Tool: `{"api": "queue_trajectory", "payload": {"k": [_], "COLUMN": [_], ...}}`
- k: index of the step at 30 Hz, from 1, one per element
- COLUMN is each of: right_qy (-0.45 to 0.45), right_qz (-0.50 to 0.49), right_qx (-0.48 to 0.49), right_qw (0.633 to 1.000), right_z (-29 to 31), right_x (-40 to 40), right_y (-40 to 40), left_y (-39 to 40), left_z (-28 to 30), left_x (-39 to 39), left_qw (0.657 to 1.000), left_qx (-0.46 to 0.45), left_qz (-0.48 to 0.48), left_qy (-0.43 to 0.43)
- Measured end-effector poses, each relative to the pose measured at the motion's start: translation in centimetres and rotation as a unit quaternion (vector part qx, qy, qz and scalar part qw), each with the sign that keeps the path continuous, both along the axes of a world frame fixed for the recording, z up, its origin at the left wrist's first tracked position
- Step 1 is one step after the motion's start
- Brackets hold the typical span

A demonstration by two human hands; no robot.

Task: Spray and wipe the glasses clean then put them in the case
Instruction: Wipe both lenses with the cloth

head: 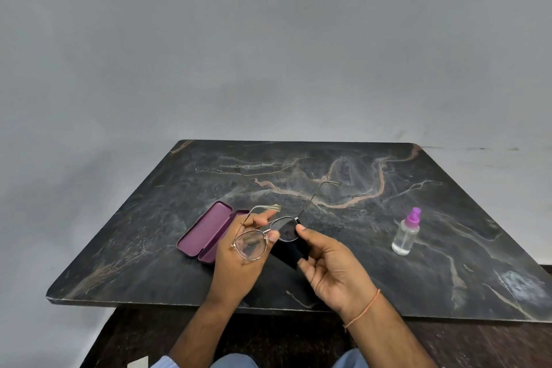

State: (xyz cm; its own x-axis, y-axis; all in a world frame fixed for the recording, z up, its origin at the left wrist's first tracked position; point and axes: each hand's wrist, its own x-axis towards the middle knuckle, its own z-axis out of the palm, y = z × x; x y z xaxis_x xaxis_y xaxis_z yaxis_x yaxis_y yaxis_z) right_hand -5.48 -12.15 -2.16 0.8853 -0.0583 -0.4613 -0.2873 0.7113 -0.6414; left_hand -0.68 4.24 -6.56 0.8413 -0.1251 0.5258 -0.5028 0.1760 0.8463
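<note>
Grey wall, dark marbled bench [388, 248]. Glasses [265, 236] held above it: left hand [239, 260] pinching the bridge, right hand [331, 263] pressing a black cloth [288, 252] on one lens. Light, thin-wired, probably fragile; best gripped by the rim. Case [206, 233] open nearby; spray [406, 233] well right.

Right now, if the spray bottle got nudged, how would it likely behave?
The spray bottle stands upright, tall and narrow, so it would probably tip. It looks nearly empty, so likely light. Being round, it may roll across the table.
</note>
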Motion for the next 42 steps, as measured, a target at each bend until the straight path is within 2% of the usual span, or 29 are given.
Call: {"api": "queue_trajectory", "payload": {"k": [7,12,17,26,34,39,42], "right_qy": [0.007,-0.02,-0.039,-0.048,-0.093,-0.141,-0.139], "right_qz": [-0.038,-0.078,-0.106,-0.114,-0.099,-0.007,0.027], "right_qx": [-0.048,-0.122,-0.158,-0.153,-0.126,-0.089,-0.083], "right_qw": [0.998,0.989,0.981,0.98,0.983,0.986,0.986], "right_z": [0.6,0.9,0.9,0.8,0.3,-0.2,-0.7], "right_x": [0.0,-0.2,-0.5,-0.8,-1.1,-2.0,-2.2], "right_y": [-1.9,-4.4,-5.7,-5.2,-4.2,-1.3,0.5], "left_y": [0.6,1.0,0.7,0.4,0.2,0.4,0.3], "left_z": [-0.4,-0.3,-0.2,0.0,-0.2,-0.2,-0.4], "left_x": [0.6,0.5,0.4,-0.2,-0.2,0.1,0.3], "left_qw": [0.995,0.992,0.992,0.988,0.987,0.992,0.994], "left_qx": [0.08,0.091,0.118,0.154,0.155,0.126,0.098], "left_qz": [-0.041,-0.056,-0.016,0.016,0.03,0.019,0.005], "left_qy": [0.037,0.059,0.03,-0.017,0.015,0.024,0.037]}}
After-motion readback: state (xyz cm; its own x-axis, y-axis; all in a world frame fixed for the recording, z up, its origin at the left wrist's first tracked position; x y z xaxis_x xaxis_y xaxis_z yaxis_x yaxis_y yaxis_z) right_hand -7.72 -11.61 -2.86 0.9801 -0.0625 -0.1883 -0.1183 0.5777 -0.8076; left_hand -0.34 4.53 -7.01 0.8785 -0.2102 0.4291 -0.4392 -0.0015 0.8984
